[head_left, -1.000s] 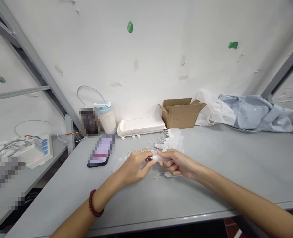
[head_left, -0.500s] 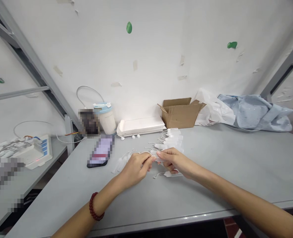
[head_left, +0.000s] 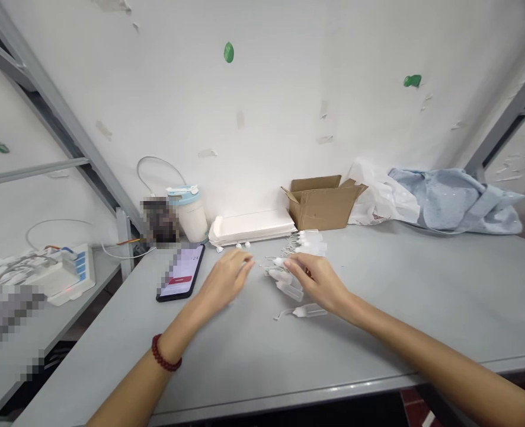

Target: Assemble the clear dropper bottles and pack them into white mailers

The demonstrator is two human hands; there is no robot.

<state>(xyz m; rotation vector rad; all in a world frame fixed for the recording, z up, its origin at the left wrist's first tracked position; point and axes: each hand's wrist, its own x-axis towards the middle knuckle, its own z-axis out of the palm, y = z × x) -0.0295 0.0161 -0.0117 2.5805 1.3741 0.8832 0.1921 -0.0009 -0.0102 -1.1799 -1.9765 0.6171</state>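
Small translucent plastic dropper bottles with thin white tails lie on the grey table (head_left: 378, 332). My right hand (head_left: 320, 279) is closed on a dropper bottle (head_left: 279, 261), pinching it near its white top between thumb and fingers. Just below that hand lie other bottles, among them a tilted dropper bottle (head_left: 290, 290) and a separate dropper bottle (head_left: 310, 311) nearer the front. My left hand (head_left: 224, 276), with a red bead bracelet (head_left: 165, 354) on its wrist, hovers to the left with thumb and fingers a little apart. It hides most of the table under it.
A phone (head_left: 183, 273) lies left of my left hand. Behind stand a lidded cup (head_left: 191, 216), a flat white package (head_left: 253, 226) and an open cardboard box (head_left: 320, 207). A white plastic bag (head_left: 382, 198) and light blue cloth (head_left: 453, 201) lie at back right.
My hands were together on one bottle; now they are apart. The left has moved left and its fingers have parted. The right is at another bottle, and bottles below it are uncovered.
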